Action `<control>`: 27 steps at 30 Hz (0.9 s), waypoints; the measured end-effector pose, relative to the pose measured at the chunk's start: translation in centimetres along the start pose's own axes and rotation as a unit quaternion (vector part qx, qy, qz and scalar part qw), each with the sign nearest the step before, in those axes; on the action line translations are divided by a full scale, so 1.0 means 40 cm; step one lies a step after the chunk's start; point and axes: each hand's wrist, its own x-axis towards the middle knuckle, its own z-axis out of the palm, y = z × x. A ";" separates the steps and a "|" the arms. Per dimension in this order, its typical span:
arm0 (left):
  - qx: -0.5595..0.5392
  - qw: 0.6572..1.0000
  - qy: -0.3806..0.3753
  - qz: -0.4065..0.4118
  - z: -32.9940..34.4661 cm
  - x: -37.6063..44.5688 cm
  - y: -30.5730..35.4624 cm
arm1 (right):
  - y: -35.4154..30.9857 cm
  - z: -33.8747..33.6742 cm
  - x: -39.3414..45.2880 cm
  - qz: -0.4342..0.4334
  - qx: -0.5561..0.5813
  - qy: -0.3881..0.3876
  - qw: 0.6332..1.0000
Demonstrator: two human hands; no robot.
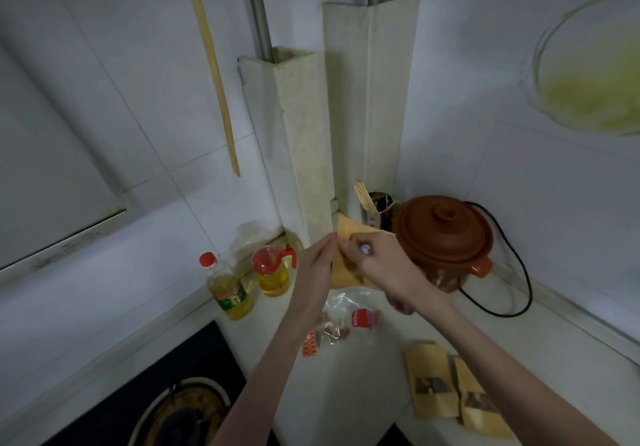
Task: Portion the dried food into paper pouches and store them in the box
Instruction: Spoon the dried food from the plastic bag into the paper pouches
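Both hands hold one tan paper pouch (349, 234) up above the counter, in front of the corner pillar. My left hand (317, 265) grips its left edge. My right hand (377, 262) pinches its upper part from the right. Below them a clear plastic bag of dried food (337, 321) with red print lies on the white counter. Two more paper pouches (429, 381) (479, 400) lie flat at the front right. No box is in view.
A brown clay pot (446, 234) with a black cord stands right of the hands, a metal chopstick holder (379, 205) behind it. Two oil bottles (230, 289) (272, 270) stand to the left. A dark hob with a pan (183, 414) is at the front left.
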 end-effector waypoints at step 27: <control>-0.040 0.991 -0.129 -0.002 -0.057 -0.019 -0.030 | -0.006 0.050 0.004 -0.116 -0.112 0.034 0.986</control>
